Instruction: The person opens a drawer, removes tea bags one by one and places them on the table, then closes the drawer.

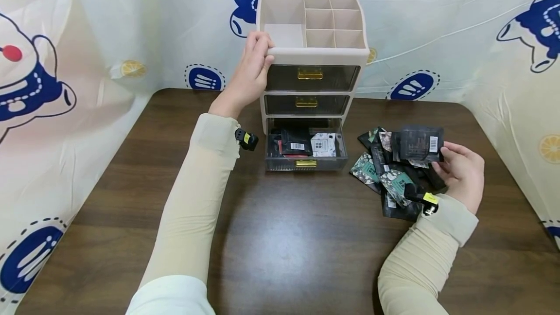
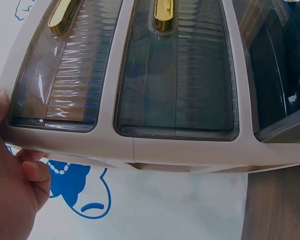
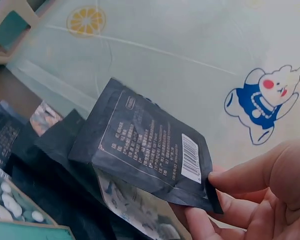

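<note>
My right hand [image 1: 463, 171] pinches a black sachet [image 3: 147, 145] by one corner between thumb and fingers. Small print and a white barcode label face up on it. Below it lies a loose pile of sachets [image 1: 395, 186], some black, some with green and floral fronts. My left hand [image 1: 251, 69] grips the top left edge of a cream desktop drawer cabinet [image 1: 319, 55]; in the left wrist view its thumb lies on the front and its fingers go round the side. The bottom drawer [image 1: 284, 164] is pulled out, with black and white sachets [image 1: 323, 145] inside.
Two closed dark drawers with gold handles [image 1: 309, 74] sit above the pulled-out one. The cabinet top has an open tray [image 1: 284, 35] with several small compartments beside it. A patterned cloth [image 1: 437, 28] hangs behind the brown wooden table [image 1: 280, 242].
</note>
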A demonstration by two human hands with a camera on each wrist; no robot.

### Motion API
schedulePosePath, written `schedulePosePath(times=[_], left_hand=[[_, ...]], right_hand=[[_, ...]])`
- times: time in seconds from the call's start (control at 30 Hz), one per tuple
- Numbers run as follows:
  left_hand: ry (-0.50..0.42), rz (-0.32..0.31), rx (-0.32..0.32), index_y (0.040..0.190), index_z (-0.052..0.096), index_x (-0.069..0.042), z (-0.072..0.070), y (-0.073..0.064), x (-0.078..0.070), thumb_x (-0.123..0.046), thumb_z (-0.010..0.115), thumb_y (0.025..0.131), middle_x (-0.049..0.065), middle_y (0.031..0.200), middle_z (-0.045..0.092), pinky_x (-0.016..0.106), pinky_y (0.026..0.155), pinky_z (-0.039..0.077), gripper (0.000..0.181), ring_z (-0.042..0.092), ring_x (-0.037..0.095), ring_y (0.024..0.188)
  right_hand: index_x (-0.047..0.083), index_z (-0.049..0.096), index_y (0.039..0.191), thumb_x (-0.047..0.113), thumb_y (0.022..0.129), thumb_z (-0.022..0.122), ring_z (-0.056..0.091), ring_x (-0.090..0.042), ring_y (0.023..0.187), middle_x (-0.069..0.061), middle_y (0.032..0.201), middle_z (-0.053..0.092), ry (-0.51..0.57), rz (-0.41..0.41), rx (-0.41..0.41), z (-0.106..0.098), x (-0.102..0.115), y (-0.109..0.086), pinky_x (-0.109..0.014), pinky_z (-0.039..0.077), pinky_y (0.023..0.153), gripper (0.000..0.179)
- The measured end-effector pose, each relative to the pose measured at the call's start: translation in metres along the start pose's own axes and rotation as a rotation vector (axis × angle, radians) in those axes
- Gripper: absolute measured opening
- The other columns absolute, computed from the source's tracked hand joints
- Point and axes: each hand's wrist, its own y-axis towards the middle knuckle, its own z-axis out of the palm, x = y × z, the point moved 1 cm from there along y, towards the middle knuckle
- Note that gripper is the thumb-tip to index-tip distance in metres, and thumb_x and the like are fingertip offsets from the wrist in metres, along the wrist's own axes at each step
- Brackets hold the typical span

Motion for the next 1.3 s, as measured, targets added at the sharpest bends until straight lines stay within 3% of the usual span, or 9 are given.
schedulePosePath(times=[0.37,0.73,0.83,0.9,0.97,1.03,1.13,1.23,1.3], left_hand=[[0.013,-0.010,-0.002,0.116,0.042,0.002,0.000,0.000,-0.001,-0.019,0.035,0.106,0.014,0.126,0.030,0.029,0.104,0.029,0.024,0.034,0.025,0.124],[-0.011,-0.002,-0.004,0.115,0.042,0.001,0.001,0.000,0.001,-0.022,0.034,0.106,0.012,0.124,0.030,0.028,0.103,0.029,0.026,0.034,0.023,0.122],[-0.010,-0.004,-0.004,0.114,0.042,0.001,0.000,0.001,0.000,-0.022,0.034,0.106,0.011,0.124,0.030,0.027,0.103,0.029,0.025,0.034,0.022,0.122],[-0.003,-0.002,-0.005,0.114,0.042,0.001,-0.001,0.001,0.000,-0.022,0.034,0.106,0.012,0.123,0.030,0.028,0.102,0.029,0.025,0.035,0.023,0.121],[0.003,0.003,-0.006,0.114,0.042,0.002,-0.001,0.001,0.000,-0.021,0.034,0.106,0.013,0.123,0.031,0.028,0.102,0.029,0.025,0.035,0.024,0.120],[0.005,0.007,-0.006,0.114,0.043,0.002,-0.001,0.001,0.000,-0.021,0.035,0.106,0.013,0.123,0.031,0.028,0.102,0.029,0.026,0.035,0.024,0.120],[0.001,0.011,0.000,0.114,0.043,0.002,0.000,0.001,0.000,-0.021,0.035,0.106,0.014,0.123,0.032,0.028,0.102,0.029,0.026,0.035,0.025,0.120],[-0.003,0.017,-0.002,0.114,0.043,0.003,0.001,0.001,0.000,-0.021,0.035,0.105,0.014,0.123,0.031,0.028,0.101,0.029,0.026,0.035,0.025,0.120],[0.000,0.026,-0.008,0.113,0.043,0.003,0.001,0.001,0.000,-0.020,0.035,0.105,0.015,0.122,0.032,0.029,0.101,0.029,0.026,0.035,0.026,0.119]], right_hand=[[0.020,0.070,0.083,0.003,0.096,0.060,0.062,-0.010,0.060,0.009,0.074,0.066,-0.061,-0.021,-0.049,0.006,-0.003,0.002,-0.021,0.054,0.057,0.023],[0.023,0.062,0.076,0.007,0.099,0.052,0.061,0.002,0.053,0.016,0.058,0.064,-0.286,-0.218,-0.118,0.025,0.013,-0.019,-0.011,0.046,0.055,0.030],[0.021,0.061,0.081,0.006,0.100,0.052,0.062,0.005,0.054,0.019,0.060,0.064,-0.360,-0.319,-0.036,0.043,0.017,-0.025,-0.009,0.047,0.057,0.026],[0.024,0.060,0.088,0.010,0.101,0.052,0.063,0.008,0.059,0.025,0.063,0.064,-0.483,-0.392,0.038,0.059,0.018,-0.028,-0.008,0.046,0.061,0.021],[0.019,0.063,0.101,0.015,0.102,0.052,0.063,0.012,0.065,0.031,0.068,0.063,-0.608,-0.463,0.119,0.078,0.016,-0.032,-0.009,0.046,0.065,0.012],[0.012,0.066,0.113,0.019,0.103,0.053,0.062,0.013,0.071,0.031,0.075,0.064,-0.727,-0.543,0.199,0.099,0.013,-0.035,-0.011,0.046,0.070,0.018],[-0.002,0.062,0.127,0.020,0.103,0.054,0.062,0.010,0.078,0.009,0.093,0.074,-0.843,-0.642,0.322,0.134,0.009,-0.044,-0.017,0.047,0.078,0.034],[-0.003,0.065,0.124,0.017,0.103,0.054,0.067,-0.003,0.084,-0.017,0.110,0.073,-0.930,-0.717,0.457,0.173,0.007,-0.053,-0.028,0.050,0.087,0.031],[-0.003,0.066,0.122,0.016,0.103,0.054,0.070,-0.015,0.090,-0.023,0.114,0.070,-0.982,-0.731,0.552,0.198,0.006,-0.057,-0.036,0.050,0.091,0.030]])
